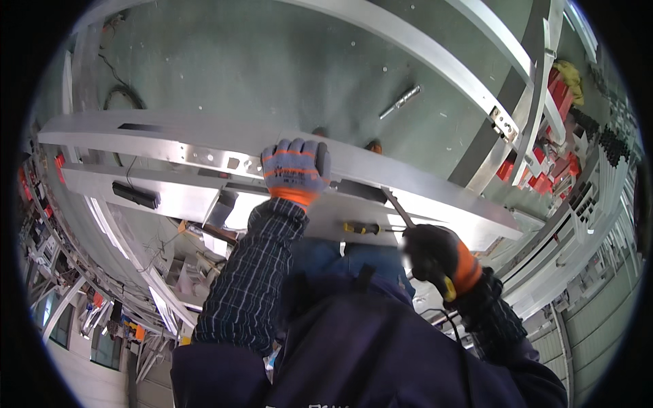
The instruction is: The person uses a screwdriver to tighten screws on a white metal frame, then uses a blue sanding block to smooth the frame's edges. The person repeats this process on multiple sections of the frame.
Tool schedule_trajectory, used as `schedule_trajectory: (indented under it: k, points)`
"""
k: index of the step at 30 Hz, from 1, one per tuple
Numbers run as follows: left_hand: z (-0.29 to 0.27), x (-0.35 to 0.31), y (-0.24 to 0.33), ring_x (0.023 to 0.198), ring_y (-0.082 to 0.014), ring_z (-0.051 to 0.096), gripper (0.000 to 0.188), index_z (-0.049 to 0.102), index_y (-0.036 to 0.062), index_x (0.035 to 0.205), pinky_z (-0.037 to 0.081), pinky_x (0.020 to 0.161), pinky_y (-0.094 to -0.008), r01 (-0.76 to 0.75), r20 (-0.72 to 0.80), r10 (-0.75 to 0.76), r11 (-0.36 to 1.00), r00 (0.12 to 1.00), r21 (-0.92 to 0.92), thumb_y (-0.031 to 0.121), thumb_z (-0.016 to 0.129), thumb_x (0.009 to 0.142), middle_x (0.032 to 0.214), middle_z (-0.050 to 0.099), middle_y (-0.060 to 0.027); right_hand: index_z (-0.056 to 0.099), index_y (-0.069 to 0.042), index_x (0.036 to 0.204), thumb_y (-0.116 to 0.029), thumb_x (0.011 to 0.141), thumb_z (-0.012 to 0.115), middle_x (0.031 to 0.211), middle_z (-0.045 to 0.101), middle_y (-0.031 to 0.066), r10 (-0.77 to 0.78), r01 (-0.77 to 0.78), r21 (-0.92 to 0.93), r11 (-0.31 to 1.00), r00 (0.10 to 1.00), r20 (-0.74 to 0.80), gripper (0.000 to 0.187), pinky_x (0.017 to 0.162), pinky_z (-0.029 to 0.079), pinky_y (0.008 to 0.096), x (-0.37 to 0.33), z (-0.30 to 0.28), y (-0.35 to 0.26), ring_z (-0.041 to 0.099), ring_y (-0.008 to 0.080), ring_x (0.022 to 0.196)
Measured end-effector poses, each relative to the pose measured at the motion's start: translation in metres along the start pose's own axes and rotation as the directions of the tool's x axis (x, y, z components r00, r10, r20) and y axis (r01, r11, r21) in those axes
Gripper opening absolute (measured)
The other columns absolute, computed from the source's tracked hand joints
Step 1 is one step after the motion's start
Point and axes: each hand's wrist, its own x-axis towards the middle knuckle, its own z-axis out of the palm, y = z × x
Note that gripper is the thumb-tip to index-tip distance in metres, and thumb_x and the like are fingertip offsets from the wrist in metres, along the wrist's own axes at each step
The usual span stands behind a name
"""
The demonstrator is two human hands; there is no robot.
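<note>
Right across the middle runs a long silver metal beam, stretching from about ten o'clock to just past three, and the left hand, in a grey-and-orange glove, is on it just off centre toward eleven o'clock. Knuckles up, fingers bent, tips hidden; whether that grip clamps the metal or merely rests there, I cannot tell. Over to four o'clock, the right hand, dark glove, orange cuff, has its grip closed firmly around a long-bladed tool, a yellow end poking out below the fist. The blade angles up toward eleven, its tip at the beam's near side, contact unclear. Just beside the blade, a yellow-and-black screwdriver lies with its shaft toward three o'clock. Out at nine, a black oblong piece sits near the beam. On the grey-green floor, a silver rod lies at one o'clock, while a curved rail sweeps from twelve to two, and red pieces cluster toward three.
</note>
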Motion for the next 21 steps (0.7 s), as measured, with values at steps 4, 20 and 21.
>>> schedule_trajectory:
  k: [4, 20, 21]
  points:
    - [0.000, 0.003, 0.000, 0.083, -0.0263, 0.064, 0.021, 0.068, 0.0122, 0.080, 0.044, 0.078, -0.0449, 0.000, -0.002, 0.000, 1.000, 1.000, -0.004, 0.033, 0.069, 0.084, 0.080, 0.067, -0.0043, 0.060, 0.003, 0.121, -0.013, 0.105, 0.057, 0.088, 0.063, 0.0067, -0.044, 0.029, -0.136, 0.990, 0.993, -0.106, 0.022, 0.063, 0.051, 0.0294, 0.035, 0.009, 0.003, 0.060, 0.0139, 0.069]
    - [-0.006, 0.003, 0.000, 0.082, -0.0263, 0.065, 0.024, 0.068, 0.0131, 0.080, 0.043, 0.076, -0.0450, 0.022, 0.001, -0.022, 1.000, 1.000, -0.015, 0.037, 0.067, 0.085, 0.081, 0.068, -0.0041, 0.065, 0.001, 0.110, -0.025, 0.106, 0.058, 0.076, 0.061, 0.0070, 0.148, -0.148, 0.036, 0.988, 0.989, -0.010, 0.028, 0.054, 0.049, 0.0305, -0.023, -0.011, 0.014, 0.060, 0.0159, 0.060]
    - [-0.005, -0.002, 0.002, 0.082, -0.0263, 0.065, 0.024, 0.068, 0.0131, 0.080, 0.043, 0.077, -0.0450, 0.019, 0.022, -0.019, 1.000, 1.000, -0.019, 0.037, 0.067, 0.085, 0.081, 0.068, -0.0041, 0.065, 0.002, 0.111, -0.024, 0.106, 0.058, 0.079, 0.064, 0.0088, 0.061, -0.063, -0.060, 0.996, 0.997, -0.037, 0.027, 0.056, 0.050, 0.0307, -0.014, 0.004, 0.006, 0.061, 0.0160, 0.063]
